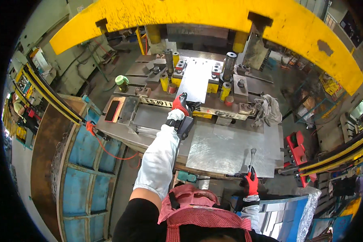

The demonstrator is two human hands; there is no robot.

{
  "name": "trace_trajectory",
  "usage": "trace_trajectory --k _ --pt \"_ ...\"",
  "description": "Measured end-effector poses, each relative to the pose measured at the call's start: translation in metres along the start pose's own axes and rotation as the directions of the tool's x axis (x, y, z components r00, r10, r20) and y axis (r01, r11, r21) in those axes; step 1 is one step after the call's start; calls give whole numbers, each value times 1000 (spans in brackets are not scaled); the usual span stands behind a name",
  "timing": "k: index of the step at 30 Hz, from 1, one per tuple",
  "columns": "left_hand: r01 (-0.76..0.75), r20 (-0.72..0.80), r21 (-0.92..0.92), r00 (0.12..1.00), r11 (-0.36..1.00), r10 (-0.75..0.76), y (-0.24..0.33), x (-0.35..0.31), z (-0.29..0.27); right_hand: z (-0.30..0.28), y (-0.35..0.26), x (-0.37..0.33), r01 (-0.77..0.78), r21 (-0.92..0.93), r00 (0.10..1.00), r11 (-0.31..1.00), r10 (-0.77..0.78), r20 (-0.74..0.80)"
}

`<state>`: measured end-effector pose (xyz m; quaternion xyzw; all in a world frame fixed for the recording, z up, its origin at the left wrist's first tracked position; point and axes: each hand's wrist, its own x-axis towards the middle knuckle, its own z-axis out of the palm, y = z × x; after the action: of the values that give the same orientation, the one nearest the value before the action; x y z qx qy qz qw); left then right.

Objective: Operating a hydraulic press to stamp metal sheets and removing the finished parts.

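Observation:
My left hand [182, 105], in a red and black glove with a white sleeve, reaches forward to the near end of a bright, narrow metal sheet [195, 78]. Its fingers close on that near edge, partly hidden by the glove. The sheet lies lengthwise between the posts of a press die [200, 105]. Lower right, my right hand [251, 183], gloved the same way, grips a slim metal hand tool [252, 158] with a rounded end pointing forward. I cannot make out the tool's exact kind. Beneath the tool lies a wide, shiny metal plate [226, 147].
A yellow press frame [181, 13] arches overhead. Stacked metal sheets [151, 117] lie left of the die, near a phone [112, 111] and a green-lidded bottle [122, 82]. A grey rag [268, 111] hangs at right. A blue framed bin [84, 173] stands left; red racks [297, 147] stand right.

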<state>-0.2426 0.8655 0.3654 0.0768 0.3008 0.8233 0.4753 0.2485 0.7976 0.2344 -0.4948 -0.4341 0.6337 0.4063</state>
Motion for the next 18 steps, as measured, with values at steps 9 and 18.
trace_trajectory --k 9,18 --pt "-384 265 626 923 679 278 2 41 -69 43 -42 -30 -78 64 993 995 72 93" --pt "-486 466 873 859 49 212 -3 64 -85 33 -42 -39 -3 5 995 1000 2 95"
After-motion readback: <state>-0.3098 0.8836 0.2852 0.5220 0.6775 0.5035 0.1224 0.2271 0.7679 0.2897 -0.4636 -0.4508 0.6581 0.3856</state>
